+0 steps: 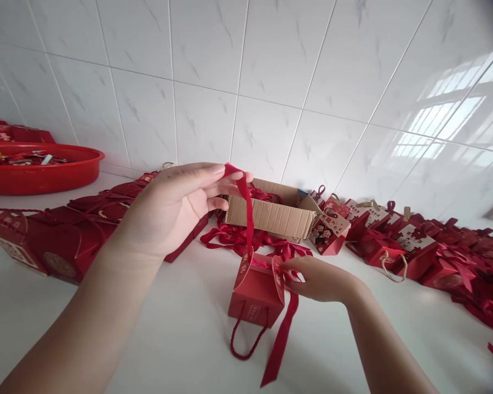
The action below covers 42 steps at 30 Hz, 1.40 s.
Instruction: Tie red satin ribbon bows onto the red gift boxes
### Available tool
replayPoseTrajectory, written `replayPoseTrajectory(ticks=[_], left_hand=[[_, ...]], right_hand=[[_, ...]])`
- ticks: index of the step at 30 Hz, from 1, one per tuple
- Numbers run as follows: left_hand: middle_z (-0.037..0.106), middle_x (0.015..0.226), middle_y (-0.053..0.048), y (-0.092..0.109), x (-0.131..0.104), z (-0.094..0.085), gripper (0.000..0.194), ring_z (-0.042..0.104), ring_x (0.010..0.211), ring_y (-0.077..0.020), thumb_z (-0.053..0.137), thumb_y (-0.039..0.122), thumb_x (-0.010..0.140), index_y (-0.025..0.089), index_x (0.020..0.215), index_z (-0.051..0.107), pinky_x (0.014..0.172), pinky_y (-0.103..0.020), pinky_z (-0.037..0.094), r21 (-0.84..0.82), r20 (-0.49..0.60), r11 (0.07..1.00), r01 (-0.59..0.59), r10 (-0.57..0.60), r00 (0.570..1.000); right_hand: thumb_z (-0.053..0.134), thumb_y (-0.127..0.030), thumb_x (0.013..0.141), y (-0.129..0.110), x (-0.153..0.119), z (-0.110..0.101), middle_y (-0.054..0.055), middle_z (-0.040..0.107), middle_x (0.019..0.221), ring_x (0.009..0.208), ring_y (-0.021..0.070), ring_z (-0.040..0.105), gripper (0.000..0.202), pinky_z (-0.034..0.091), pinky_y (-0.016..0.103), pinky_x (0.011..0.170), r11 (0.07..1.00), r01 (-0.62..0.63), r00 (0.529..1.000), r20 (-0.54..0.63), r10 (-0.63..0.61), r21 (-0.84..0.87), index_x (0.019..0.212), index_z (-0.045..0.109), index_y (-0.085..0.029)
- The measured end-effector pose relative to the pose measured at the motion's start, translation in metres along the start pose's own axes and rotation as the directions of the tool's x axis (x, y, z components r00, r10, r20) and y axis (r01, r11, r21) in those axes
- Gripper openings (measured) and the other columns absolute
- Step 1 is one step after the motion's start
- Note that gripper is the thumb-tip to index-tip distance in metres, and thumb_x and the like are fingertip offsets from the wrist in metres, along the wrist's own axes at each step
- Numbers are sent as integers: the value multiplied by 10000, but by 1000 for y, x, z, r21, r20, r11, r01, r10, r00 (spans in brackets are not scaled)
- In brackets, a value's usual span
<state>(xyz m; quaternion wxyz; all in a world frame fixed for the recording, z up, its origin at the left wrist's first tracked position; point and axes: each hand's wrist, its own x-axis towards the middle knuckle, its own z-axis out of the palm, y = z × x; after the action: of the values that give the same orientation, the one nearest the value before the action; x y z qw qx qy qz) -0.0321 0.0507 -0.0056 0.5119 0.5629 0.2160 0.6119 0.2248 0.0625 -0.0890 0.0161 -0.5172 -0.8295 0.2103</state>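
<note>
A small red gift box [257,295] with a twisted rope handle stands on the white table in front of me. My left hand [184,200] is raised above and left of it, pinching one end of a red ribbon [248,219] between thumb and fingers. The ribbon runs down to the top of the box. At the box's upper right side, my right hand [312,278] has its fingers closed on the ribbon by the flap. Another ribbon end hangs past the box's right side onto the table.
Behind the box sit loose red ribbons [230,235] and an open cardboard box [271,216] holding more ribbon. Red gift boxes [61,241] line the left, others [414,241] the right. A red basin [45,178] of small packets is far left, before a tiled wall.
</note>
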Motion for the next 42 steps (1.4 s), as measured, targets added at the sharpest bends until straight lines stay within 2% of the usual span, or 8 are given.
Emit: replayPoseTrajectory(ticks=[6, 11, 20, 25, 30, 35, 38, 42], left_hand=[[715, 748, 35, 4, 0, -1, 171, 646, 857, -143, 622, 199, 793, 261, 672, 726, 552, -203, 446, 39, -54, 999, -29, 31, 998], [718, 795, 39, 3, 1, -4, 158, 650, 864, -153, 641, 255, 795, 301, 675, 734, 530, -207, 461, 82, -33, 995, -60, 63, 997], [739, 799, 5, 4, -1, -4, 217, 652, 803, -118, 595, 151, 849, 236, 733, 758, 536, -183, 423, -37, 1, 992, -123, 124, 992], [723, 807, 0, 3, 0, -4, 193, 624, 763, -119, 622, 156, 837, 221, 710, 752, 549, -214, 391, -20, -61, 992, -121, 120, 991], [725, 931, -22, 1, -1, -5, 122, 609, 808, -129, 660, 201, 825, 227, 765, 763, 602, -234, 392, 13, -103, 994, -106, 107, 989], [725, 992, -82, 3, 1, -1, 253, 600, 834, -155, 597, 364, 876, 180, 913, 767, 631, -253, 425, 145, -53, 981, -133, 142, 988], [740, 970, -41, 4, 8, 7, 156, 627, 899, -165, 661, 309, 833, 221, 895, 774, 673, -247, 463, 256, -53, 944, -209, 229, 972], [753, 922, 2, 0, 16, 19, 156, 664, 908, -150, 713, 178, 773, 249, 898, 772, 801, -245, 515, 327, -2, 915, -236, 251, 968]], right_hand=[[546, -366, 841, 4, -9, -13, 16, 556, 731, 627, 128, 470, 202, 324, 242, 514, 991, -11, 995, -100, 24, 131, 749, 570, -188], [454, -681, 838, 0, -23, -26, -30, 374, 610, 528, 77, 380, 542, 326, 196, 469, 943, -27, 997, 79, 1, 331, 659, 428, -170], [305, -785, 823, 7, -38, -28, -21, 342, 523, 478, 83, 324, 688, 304, 232, 479, 887, -321, 933, -52, 357, 333, 534, 383, -166], [548, -670, 801, 16, -48, -35, 24, 562, 608, 557, 110, 471, 538, 389, 226, 511, 821, -11, 927, -302, 222, 571, 614, 573, -166], [618, -466, 836, 14, -45, -39, 81, 671, 1149, 950, 206, 629, 315, 532, 286, 766, 502, 412, 861, -505, 58, 760, 996, 736, -223], [462, -389, 925, 0, -33, -36, 15, 716, 1023, 972, 196, 659, 317, 557, 330, 825, 234, 577, 812, -581, -59, 783, 829, 748, -291], [450, -366, 936, -10, -31, -31, 2, 703, 1062, 993, 189, 652, 301, 547, 323, 862, 267, 678, 719, -693, -47, 685, 915, 745, -308], [576, -339, 901, -23, -36, -26, 19, 685, 1113, 1073, 196, 621, 213, 527, 291, 894, 464, 676, 629, -777, 42, 573, 1054, 718, -295]])
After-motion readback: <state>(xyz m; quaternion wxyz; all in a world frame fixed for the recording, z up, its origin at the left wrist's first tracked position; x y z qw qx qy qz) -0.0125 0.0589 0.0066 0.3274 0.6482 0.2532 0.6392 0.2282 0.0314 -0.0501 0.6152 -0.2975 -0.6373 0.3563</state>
